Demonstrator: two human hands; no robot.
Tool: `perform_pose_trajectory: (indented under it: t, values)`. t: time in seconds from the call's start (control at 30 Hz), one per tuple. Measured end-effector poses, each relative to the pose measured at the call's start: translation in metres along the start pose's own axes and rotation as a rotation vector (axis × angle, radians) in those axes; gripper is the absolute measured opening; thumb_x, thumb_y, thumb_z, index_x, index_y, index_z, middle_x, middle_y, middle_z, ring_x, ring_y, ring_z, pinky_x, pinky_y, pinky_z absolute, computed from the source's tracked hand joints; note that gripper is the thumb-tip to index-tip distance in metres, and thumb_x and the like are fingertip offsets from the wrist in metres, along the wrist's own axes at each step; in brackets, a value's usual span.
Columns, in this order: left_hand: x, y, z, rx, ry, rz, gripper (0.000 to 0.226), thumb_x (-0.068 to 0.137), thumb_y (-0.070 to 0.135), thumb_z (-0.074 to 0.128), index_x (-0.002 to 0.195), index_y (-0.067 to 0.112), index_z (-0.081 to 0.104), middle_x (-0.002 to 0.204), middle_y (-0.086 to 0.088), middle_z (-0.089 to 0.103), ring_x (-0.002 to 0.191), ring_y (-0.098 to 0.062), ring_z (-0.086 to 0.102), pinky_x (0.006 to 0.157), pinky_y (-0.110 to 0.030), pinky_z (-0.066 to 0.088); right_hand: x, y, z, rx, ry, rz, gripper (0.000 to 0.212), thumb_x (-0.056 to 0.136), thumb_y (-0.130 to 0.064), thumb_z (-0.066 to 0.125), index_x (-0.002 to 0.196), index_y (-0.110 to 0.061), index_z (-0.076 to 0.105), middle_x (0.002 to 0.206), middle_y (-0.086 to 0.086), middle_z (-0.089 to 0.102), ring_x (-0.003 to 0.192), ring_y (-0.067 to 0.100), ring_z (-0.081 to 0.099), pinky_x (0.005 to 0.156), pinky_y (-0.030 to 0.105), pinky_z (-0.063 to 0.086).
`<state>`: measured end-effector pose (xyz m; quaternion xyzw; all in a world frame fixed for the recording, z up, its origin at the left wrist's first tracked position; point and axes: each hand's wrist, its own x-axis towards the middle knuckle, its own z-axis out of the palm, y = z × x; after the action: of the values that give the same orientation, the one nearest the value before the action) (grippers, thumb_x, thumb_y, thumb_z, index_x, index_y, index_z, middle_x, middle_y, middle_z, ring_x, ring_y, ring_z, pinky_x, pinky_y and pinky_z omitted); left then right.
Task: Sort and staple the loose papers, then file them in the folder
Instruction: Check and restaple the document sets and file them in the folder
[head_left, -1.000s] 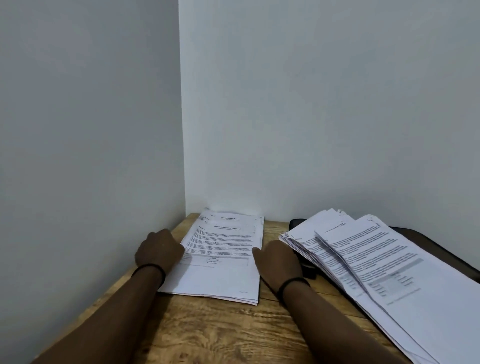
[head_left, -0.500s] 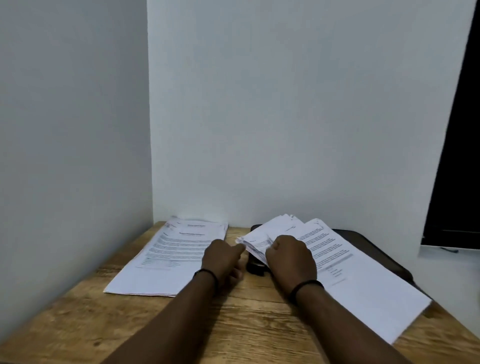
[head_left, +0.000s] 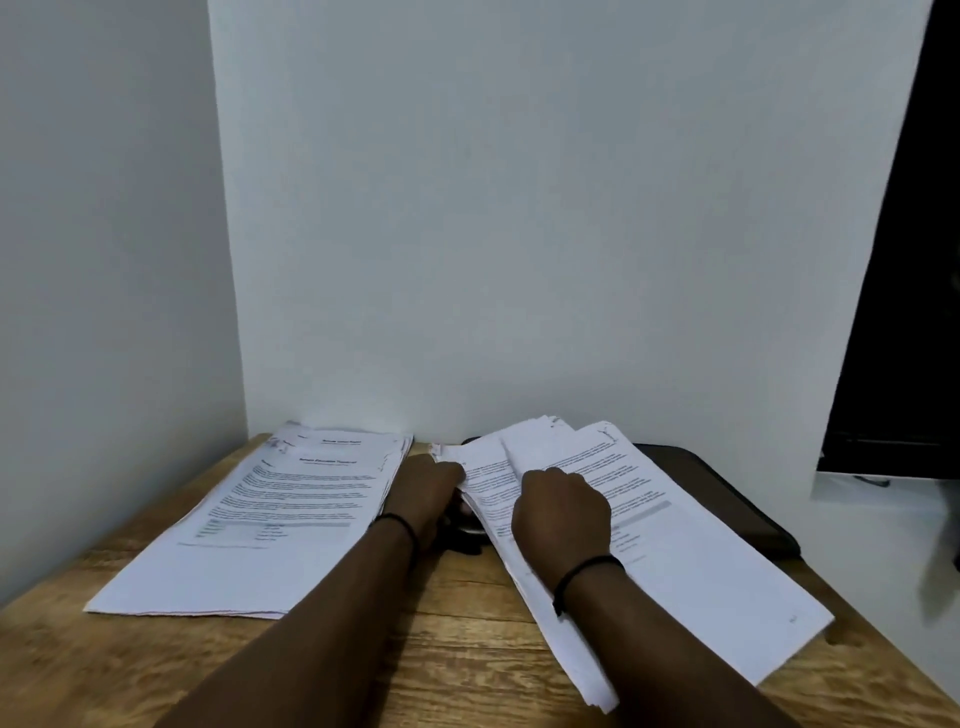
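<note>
A neat printed paper stack (head_left: 270, 525) lies lower left; my fanned loose pile (head_left: 654, 540) lies right of centre, overlapping a dark folder (head_left: 727, 493).

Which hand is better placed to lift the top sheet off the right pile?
The right hand, probably. It already rests on top of the right pile, fingers curled on the upper sheets. The left hand only touches that pile's left edge, next to a dark object I cannot identify.

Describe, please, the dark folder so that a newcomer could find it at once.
Start at the wooden table in the wall corner and look to its far right side. There the dark folder lies flat under the fanned right-hand paper stack. It is the only large dark item; the left stack lies straight on wood.
</note>
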<state>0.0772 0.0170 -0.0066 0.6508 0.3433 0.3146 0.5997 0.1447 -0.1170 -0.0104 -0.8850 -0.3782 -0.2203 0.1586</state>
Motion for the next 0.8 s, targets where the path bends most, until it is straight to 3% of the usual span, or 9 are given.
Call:
perform_pose_trajectory:
  t: [0.17, 0.27, 0.4, 0.53, 0.57, 0.63, 0.7, 0.73, 0.8]
  values:
    - [0.020, -0.009, -0.004, -0.192, -0.093, -0.099, 0.007, 0.093, 0.001, 0.053, 0.092, 0.004, 0.060, 0.070, -0.012, 0.068, 0.047, -0.018, 0.055, 0.038, -0.020, 0.035, 0.009, -0.007, 0.013, 0.030, 0.097, -0.077, 0.019, 0.086, -0.005, 0.051, 0.080, -0.019, 0.062, 0.084, 0.001, 0.067, 0.085, 0.026, 0.064, 0.054, 0.029, 0.025]
    - [0.023, -0.013, -0.004, -0.235, -0.115, -0.075, 0.011, 0.093, 0.002, 0.053, 0.095, 0.007, 0.062, 0.072, -0.011, 0.070, 0.050, -0.018, 0.056, 0.038, -0.020, 0.034, 0.013, -0.008, 0.012, 0.064, 0.082, -0.099, 0.020, 0.096, -0.025, 0.050, 0.077, -0.021, 0.055, 0.084, 0.000, 0.065, 0.084, 0.020, 0.061, 0.053, 0.032, 0.023]
    - [0.021, -0.019, -0.007, -0.270, -0.169, 0.001, 0.015, 0.095, 0.000, 0.050, 0.097, 0.008, 0.063, 0.069, -0.010, 0.068, 0.050, -0.017, 0.051, 0.040, -0.022, 0.035, 0.014, -0.008, 0.013, 0.147, 0.087, -0.069, 0.052, 0.097, -0.057, 0.047, 0.065, -0.017, 0.048, 0.061, -0.002, 0.048, 0.065, 0.016, 0.048, 0.048, 0.029, 0.020]
    - [0.020, -0.023, -0.009, -0.281, -0.200, 0.042, 0.018, 0.096, 0.002, 0.051, 0.101, 0.010, 0.065, 0.079, -0.011, 0.074, 0.055, -0.017, 0.054, 0.043, -0.023, 0.036, 0.010, -0.003, 0.017, 0.302, 0.070, -0.012, 0.043, 0.100, -0.045, 0.047, 0.068, -0.017, 0.050, 0.066, -0.003, 0.053, 0.072, 0.020, 0.054, 0.058, 0.032, 0.029]
    - [0.021, -0.024, -0.009, -0.281, -0.201, 0.039, 0.017, 0.097, 0.002, 0.051, 0.103, 0.009, 0.065, 0.082, -0.012, 0.074, 0.055, -0.017, 0.053, 0.042, -0.022, 0.036, 0.009, -0.002, 0.018, 0.360, 0.093, 0.007, 0.034, 0.100, -0.040, 0.049, 0.074, -0.019, 0.055, 0.071, -0.002, 0.058, 0.077, 0.023, 0.059, 0.061, 0.032, 0.033]
    - [0.024, -0.026, -0.008, -0.289, -0.197, 0.030, 0.014, 0.098, 0.002, 0.052, 0.104, 0.007, 0.064, 0.083, -0.013, 0.074, 0.052, -0.016, 0.051, 0.041, -0.023, 0.036, 0.008, -0.002, 0.017, 0.437, 0.158, 0.054, 0.017, 0.100, -0.028, 0.051, 0.114, -0.026, 0.061, 0.088, 0.002, 0.067, 0.090, 0.030, 0.064, 0.069, 0.033, 0.044]
    - [0.027, -0.027, -0.008, -0.299, -0.196, 0.024, 0.013, 0.098, 0.001, 0.052, 0.105, 0.006, 0.061, 0.080, -0.012, 0.073, 0.051, -0.016, 0.050, 0.042, -0.023, 0.036, 0.007, 0.001, 0.013, 0.466, 0.224, 0.072, 0.051, 0.099, -0.020, 0.050, 0.146, -0.032, 0.037, 0.092, 0.003, 0.066, 0.084, 0.028, 0.063, 0.071, 0.033, 0.046]
    - [0.028, -0.027, -0.008, -0.302, -0.200, 0.026, 0.013, 0.098, 0.001, 0.052, 0.106, 0.006, 0.061, 0.080, -0.012, 0.072, 0.051, -0.015, 0.051, 0.042, -0.024, 0.037, 0.007, 0.003, 0.013, 0.448, 0.255, 0.043, 0.057, 0.098, -0.019, 0.048, 0.150, -0.035, 0.030, 0.089, 0.000, 0.063, 0.079, 0.024, 0.060, 0.068, 0.031, 0.043]
    - [0.028, -0.027, -0.008, -0.309, -0.207, 0.025, 0.012, 0.098, 0.001, 0.052, 0.107, 0.006, 0.060, 0.083, -0.014, 0.073, 0.050, -0.014, 0.051, 0.041, -0.024, 0.037, 0.008, 0.003, 0.013, 0.434, 0.244, -0.018, 0.050, 0.096, -0.027, 0.042, 0.145, -0.038, 0.037, 0.094, -0.003, 0.063, 0.083, 0.021, 0.060, 0.069, 0.028, 0.038]
